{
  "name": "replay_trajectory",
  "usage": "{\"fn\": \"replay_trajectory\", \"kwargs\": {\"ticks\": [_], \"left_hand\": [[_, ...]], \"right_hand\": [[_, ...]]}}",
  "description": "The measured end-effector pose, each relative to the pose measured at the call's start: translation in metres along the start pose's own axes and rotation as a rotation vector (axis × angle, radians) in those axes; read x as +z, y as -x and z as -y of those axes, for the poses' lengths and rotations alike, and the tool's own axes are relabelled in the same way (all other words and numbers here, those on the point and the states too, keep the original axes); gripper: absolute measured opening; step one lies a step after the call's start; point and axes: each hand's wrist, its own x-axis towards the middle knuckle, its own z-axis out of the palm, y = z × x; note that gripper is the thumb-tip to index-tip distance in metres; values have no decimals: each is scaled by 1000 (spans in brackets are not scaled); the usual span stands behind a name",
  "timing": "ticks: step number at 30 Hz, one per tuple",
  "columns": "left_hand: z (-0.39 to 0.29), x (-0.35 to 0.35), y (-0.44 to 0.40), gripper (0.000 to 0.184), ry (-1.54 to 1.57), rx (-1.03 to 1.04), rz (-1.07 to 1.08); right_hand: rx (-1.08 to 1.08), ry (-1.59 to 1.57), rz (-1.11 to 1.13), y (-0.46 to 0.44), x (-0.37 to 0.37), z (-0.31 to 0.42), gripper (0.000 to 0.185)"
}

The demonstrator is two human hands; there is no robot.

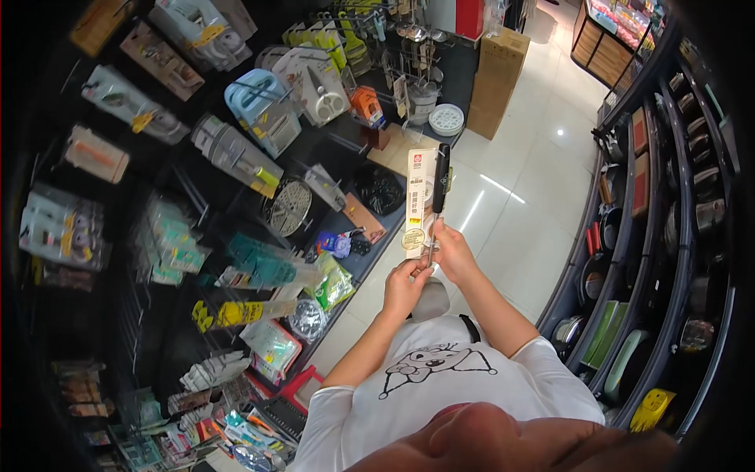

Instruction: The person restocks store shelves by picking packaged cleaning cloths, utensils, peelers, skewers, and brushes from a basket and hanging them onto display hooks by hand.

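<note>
In front of my chest I hold a long kitchen utensil with a black handle (443, 177), a thin metal shaft and a rounded grey head (431, 302) that points down toward me. Whether it is a turner or a ladle I cannot tell. A cream packaging card (420, 197) with printed characters and a round label lies along the handle. My right hand (454, 250) is closed around the shaft just below the handle. Lower down, my left hand (407, 285) pinches at the shaft near the card's bottom end, its fingers bent and close to the right hand.
To the left, a dark rack carries packaged kitchenware, including a blue grater set (263, 110) and a round steel strainer (288, 206). Shelves of pans (594, 275) line the right side. A tall cardboard box (497, 82) stands ahead on the tiled floor (527, 165). A red stool (303, 385) sits low left.
</note>
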Motion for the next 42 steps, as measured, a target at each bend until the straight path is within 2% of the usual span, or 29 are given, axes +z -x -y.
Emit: {"fn": "replay_trajectory", "kwargs": {"ticks": [1,3,7,8,9,14,16,18,20,21,23,27,28,34,39,42], "left_hand": [[-4,3,-24,17,96,-37,69],[-3,9,-74,17,117,37,103],[-18,6,-159,17,136,130,179],[-16,7,-181,17,145,157,176],[-13,8,-199,16,175,146,182],[3,12,-256,14,169,96,209],[23,18,-273,15,246,-18,246],[32,16,-287,15,205,-41,241],[40,9,-306,16,267,-233,184],[39,6,-313,16,260,-246,175],[33,-2,-326,14,320,-252,-21],[34,5,-338,14,352,-366,-267],[28,11,-342,14,338,-376,-285],[4,61,-385,16,355,-429,-314],[-12,101,-404,15,185,-407,-393],[-23,110,-392,16,190,-548,-347]], "right_hand": [[-7,10,-5,-19,-5,11,47],[-122,-25,-195,-53,-13,35,44],[-202,60,-237,-105,-49,111,42],[-242,81,-308,-117,-58,127,41],[-271,100,-385,-125,-68,139,42],[-290,55,-472,-160,-111,186,43],[-222,66,-503,-176,-127,202,43],[-203,65,-504,-201,-153,213,43],[-185,120,-492,-237,-171,230,42],[-173,126,-475,-257,-180,238,42],[-136,133,-445,-302,-195,257,43],[-94,199,-356,-385,-200,311,42],[-117,222,-295,-402,-201,324,42],[-117,316,-248,-480,-244,371,43],[58,388,-217,-517,-306,358,40],[181,450,-170,-522,-340,334,37]]}}
